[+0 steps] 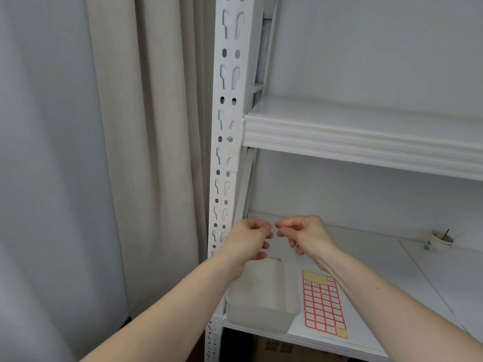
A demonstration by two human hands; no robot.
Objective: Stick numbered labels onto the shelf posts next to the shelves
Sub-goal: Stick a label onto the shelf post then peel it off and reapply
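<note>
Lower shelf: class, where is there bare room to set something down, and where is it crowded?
Free: lower shelf between label sheet and small cup. Crowded: left end, where plastic tub, sheet and both hands cluster by the post.

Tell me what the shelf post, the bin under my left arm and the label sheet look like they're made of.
Shelf post: likely white painted metal, judging by its punched keyhole slots. Bin: translucent frosted plastic, cloudy walls. Label sheet: apparently paper stickers with red borders on yellow backing.
</note>
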